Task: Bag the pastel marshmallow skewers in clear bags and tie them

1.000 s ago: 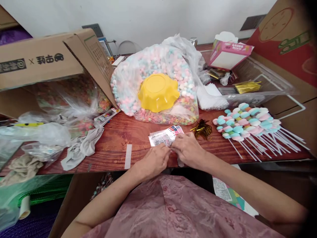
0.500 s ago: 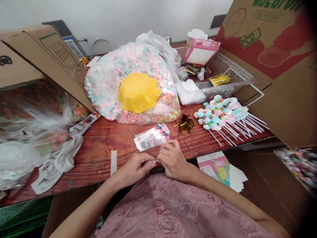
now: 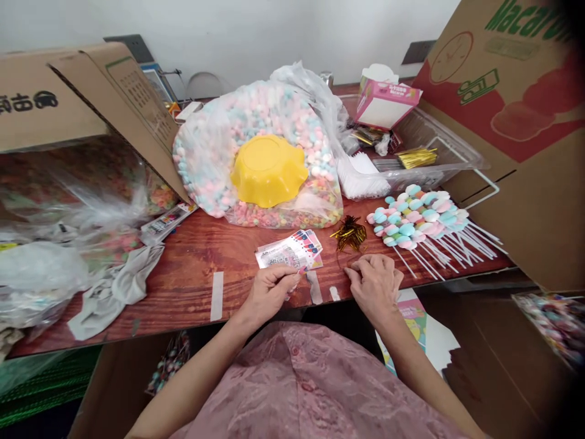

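Observation:
My left hand (image 3: 270,294) is closed in a pinch at the near side of the fanned stack of printed cards (image 3: 286,251). Between thumb and forefinger shows a small printed card (image 3: 302,271), mostly hidden by the fingers. My right hand (image 3: 375,285) rests at the table's front edge with its fingers bent together and tips down on the wood. A thin loose tie lies by those fingertips; whether they grip it is unclear. Just beyond is a bundle of gold twist ties (image 3: 351,233). To the right, candy skewers (image 3: 420,216) lie piled with white sticks toward me.
A big clear bag of pastel candies (image 3: 205,164) bears an upturned yellow bowl (image 3: 269,171). Behind the skewers stands a clear plastic tray (image 3: 457,155) with a pink carton (image 3: 387,100). Cardboard boxes flank both sides. A grey cloth (image 3: 116,296) lies left.
My hands, together over the table edge before, have parted. The left moved forward to the cards, the right moved rightward toward the gold twist ties. The view has shifted slightly.

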